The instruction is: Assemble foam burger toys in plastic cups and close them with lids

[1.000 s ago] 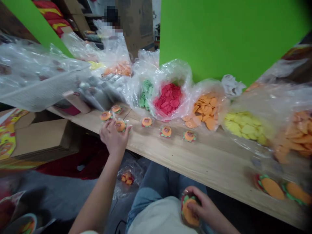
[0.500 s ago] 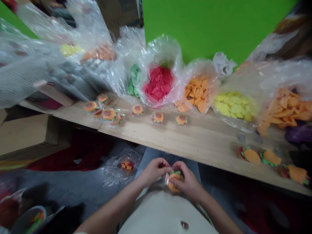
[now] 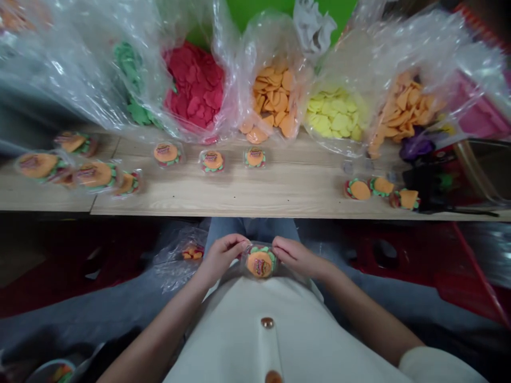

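Observation:
Between my two hands, close to my belly and below the table edge, is a toy burger in a clear plastic case (image 3: 260, 263). Its orange bun top bears a printed label, with green frills around it. My left hand (image 3: 224, 255) pinches the case at its upper left corner. On the opposite side, the fingers of my right hand (image 3: 294, 256) are closed on the right edge. Three similar cased burgers stand apart on the table, among them the middle one (image 3: 212, 160). Several more cased burgers (image 3: 96, 175) cluster at the left.
Along the back of the wooden table (image 3: 239, 194) lie clear bags of red pieces (image 3: 195, 85), orange pieces (image 3: 275, 96), yellow pieces (image 3: 335, 113) and green pieces (image 3: 131, 74). Uncased burgers (image 3: 358, 189) sit at the right. Red stools (image 3: 399, 255) stand underneath. A bag with orange pieces (image 3: 175, 260) lies low left.
The view has swung right and levelled. My right hand has shifted from across the burger's face to the case's right edge, so the printed bun now shows fully.

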Demonstrator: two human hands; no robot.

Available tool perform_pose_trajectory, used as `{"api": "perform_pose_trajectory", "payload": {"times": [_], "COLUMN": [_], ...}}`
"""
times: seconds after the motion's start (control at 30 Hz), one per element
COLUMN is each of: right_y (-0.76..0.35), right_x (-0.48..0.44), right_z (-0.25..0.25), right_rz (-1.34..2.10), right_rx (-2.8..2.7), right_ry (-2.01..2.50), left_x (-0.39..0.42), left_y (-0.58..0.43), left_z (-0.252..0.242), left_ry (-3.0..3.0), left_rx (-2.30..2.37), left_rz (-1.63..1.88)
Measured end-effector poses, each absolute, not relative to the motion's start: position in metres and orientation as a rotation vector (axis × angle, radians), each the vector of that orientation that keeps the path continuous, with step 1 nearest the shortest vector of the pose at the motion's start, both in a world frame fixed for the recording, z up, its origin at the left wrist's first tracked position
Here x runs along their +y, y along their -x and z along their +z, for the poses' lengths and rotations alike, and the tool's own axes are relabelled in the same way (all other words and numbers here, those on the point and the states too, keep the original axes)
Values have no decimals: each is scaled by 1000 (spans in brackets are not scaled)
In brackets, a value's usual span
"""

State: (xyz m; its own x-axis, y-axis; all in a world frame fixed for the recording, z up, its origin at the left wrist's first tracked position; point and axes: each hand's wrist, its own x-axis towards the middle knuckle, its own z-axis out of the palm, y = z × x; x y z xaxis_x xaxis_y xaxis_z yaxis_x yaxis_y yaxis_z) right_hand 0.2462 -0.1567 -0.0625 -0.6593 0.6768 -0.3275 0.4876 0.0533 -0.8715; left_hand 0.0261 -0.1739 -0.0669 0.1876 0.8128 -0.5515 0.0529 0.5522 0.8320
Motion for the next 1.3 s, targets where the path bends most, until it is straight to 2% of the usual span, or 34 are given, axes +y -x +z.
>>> {"api": "perform_pose_trajectory", "payload": {"times": [0.27,0.47,0.6,0.7,0.83,0.93,1.3], "right_y": [-252,-243,-230,-229,-229,-226,-250], "right_x": [-174,-141,-127,-134,-152,-157,-141], "right_z": [-75,-64,-74,-87,-96,-93,-72], "right_rz": [1559,1527,1652,1657,1447,1354,1922], "right_rx": [-2098,-2345,-2353,-2165,-1837,-1783,-2063], "right_ry": [1235,1129,996,1168,1490,1529,1143], "left_x": [-186,-175,-176,-187,-190,-177,-173], "left_y": [-34,-45,-44,-39,-36,-32,-31], "left_z": [-62,-66,-70,-70,-68,-65,-64], "left_ry": [-830,-861,-675,-523,-367,-420,-961], "left_rx": [1229,1182,1161,1086,1129,1170,1204], "left_rz": [654,654,640,604,659,645,485]}}
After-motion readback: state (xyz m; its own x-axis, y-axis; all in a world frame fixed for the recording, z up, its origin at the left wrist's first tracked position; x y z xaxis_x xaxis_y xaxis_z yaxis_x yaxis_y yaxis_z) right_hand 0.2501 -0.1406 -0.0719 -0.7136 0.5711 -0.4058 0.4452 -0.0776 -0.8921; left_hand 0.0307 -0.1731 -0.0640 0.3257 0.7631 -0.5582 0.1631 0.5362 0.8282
